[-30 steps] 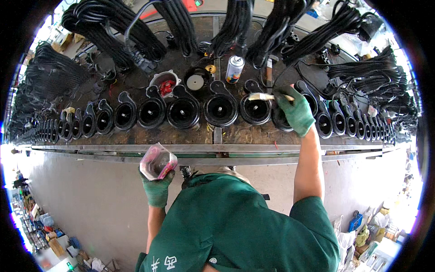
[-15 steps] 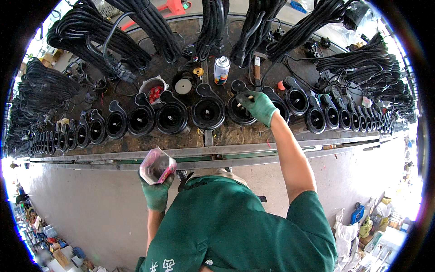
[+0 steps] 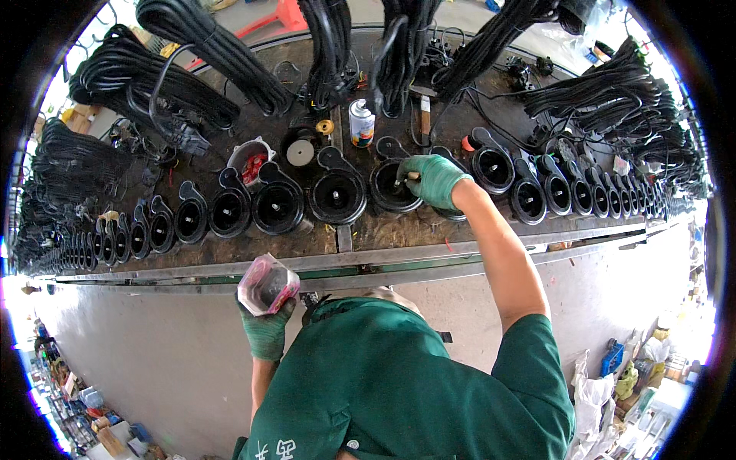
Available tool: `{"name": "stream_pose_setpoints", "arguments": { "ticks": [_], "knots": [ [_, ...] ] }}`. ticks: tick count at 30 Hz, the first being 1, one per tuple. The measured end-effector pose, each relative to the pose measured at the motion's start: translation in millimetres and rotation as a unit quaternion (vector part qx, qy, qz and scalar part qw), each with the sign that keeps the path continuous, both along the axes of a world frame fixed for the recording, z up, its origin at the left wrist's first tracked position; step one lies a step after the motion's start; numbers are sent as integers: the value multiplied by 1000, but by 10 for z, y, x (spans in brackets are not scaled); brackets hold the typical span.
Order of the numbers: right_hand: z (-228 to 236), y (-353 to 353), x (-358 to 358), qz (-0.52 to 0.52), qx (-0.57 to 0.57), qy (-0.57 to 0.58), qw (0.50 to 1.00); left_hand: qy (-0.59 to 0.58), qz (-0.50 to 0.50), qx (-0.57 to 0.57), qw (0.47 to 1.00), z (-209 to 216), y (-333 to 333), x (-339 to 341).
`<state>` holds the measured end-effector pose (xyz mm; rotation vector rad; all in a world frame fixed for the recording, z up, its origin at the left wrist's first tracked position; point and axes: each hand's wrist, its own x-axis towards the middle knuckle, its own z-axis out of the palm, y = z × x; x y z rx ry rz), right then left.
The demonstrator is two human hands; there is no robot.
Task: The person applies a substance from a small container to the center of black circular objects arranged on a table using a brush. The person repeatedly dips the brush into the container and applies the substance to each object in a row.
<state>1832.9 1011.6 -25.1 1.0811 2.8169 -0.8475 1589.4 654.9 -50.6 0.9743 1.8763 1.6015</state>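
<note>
My left hand [image 3: 265, 333], in a green glove, is wrapped round a cut-open clear plastic tub [image 3: 267, 285] with pink on its sides. It holds the tub tilted in front of the bench edge. My right hand [image 3: 434, 182], also gloved, is closed on a thin tan stick [image 3: 414, 176]; the far end is hard to make out. That hand reaches over a round black housing [image 3: 392, 201] with a pale shaft in its middle. Left of it stands another black housing [image 3: 337, 197] with a raised arm. A further housing is partly hidden under my right hand.
Similar black housings line the bench [image 3: 307, 243] on both sides. Behind them stand a spray can [image 3: 361, 124], a metal pot [image 3: 250, 162] with red pieces, a dark cup [image 3: 300, 150] and a hammer [image 3: 425, 115]. Thick bundles of black cable [image 3: 207, 54] hang above the bench.
My right hand has shifted slightly within the same housing, and the tan stick shows more clearly. The view has moved a little; my left hand still holds the tub.
</note>
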Motion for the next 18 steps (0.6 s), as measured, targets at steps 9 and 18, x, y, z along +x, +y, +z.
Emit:
{"name": "stream_pose_setpoints", "arguments": {
  "ticks": [9, 18],
  "knots": [
    [550, -115, 1148, -226, -112, 273, 928, -6, -36, 16, 999, -30, 263, 386],
    [138, -265, 1458, -302, -186, 171, 919, -18, -58, -38, 997, 45, 392, 786]
  ]
}}
